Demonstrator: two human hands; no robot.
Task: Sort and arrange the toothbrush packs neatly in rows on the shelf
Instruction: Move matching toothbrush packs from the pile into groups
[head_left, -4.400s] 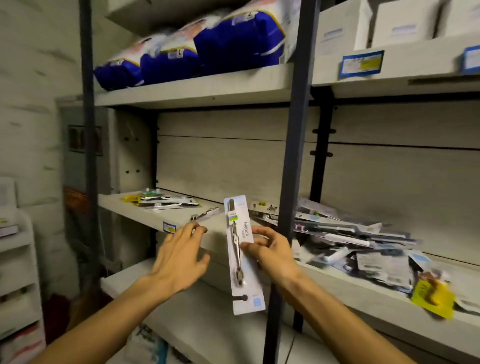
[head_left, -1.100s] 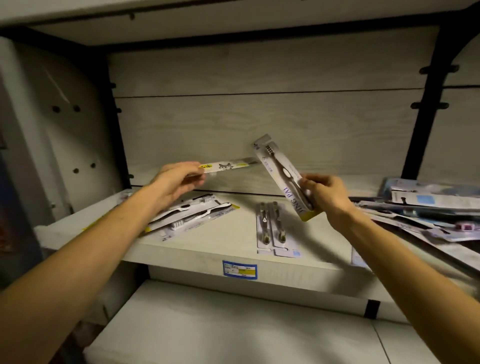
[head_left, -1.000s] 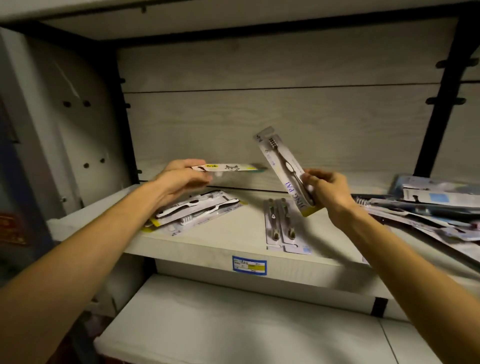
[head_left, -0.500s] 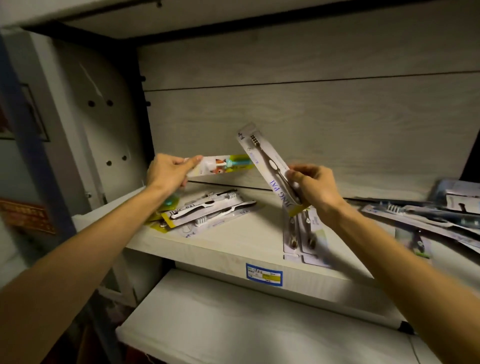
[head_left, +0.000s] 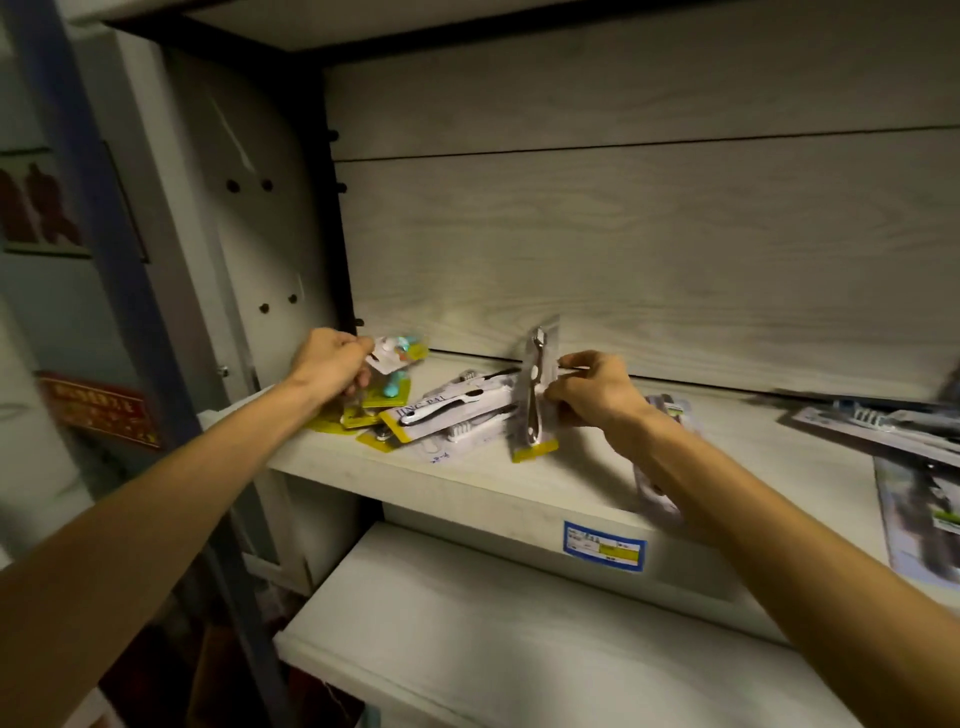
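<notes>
My left hand (head_left: 332, 366) grips a colourful child's toothbrush pack (head_left: 397, 356) low over the left end of the middle shelf (head_left: 498, 491), just above a yellow-backed pack (head_left: 387, 396) lying there. My right hand (head_left: 592, 395) pinches a grey toothbrush pack with a yellow bottom edge (head_left: 535, 395), held nearly upright with its lower end near the shelf. Between my hands lies a small heap of white and yellow toothbrush packs (head_left: 452, 410). Another pack (head_left: 670, 410) lies half hidden under my right wrist.
A loose pile of several toothbrush packs (head_left: 883, 431) spreads over the right end of the shelf. A blue price label (head_left: 604, 545) sits on the shelf's front edge. A lower shelf (head_left: 519, 634) juts out beneath. A blue upright post (head_left: 104, 218) stands at left.
Both hands have come down toward the shelf. The child's pack has dropped over the left heap, and the grey pack has swung from tilted to nearly upright. The view has shifted right.
</notes>
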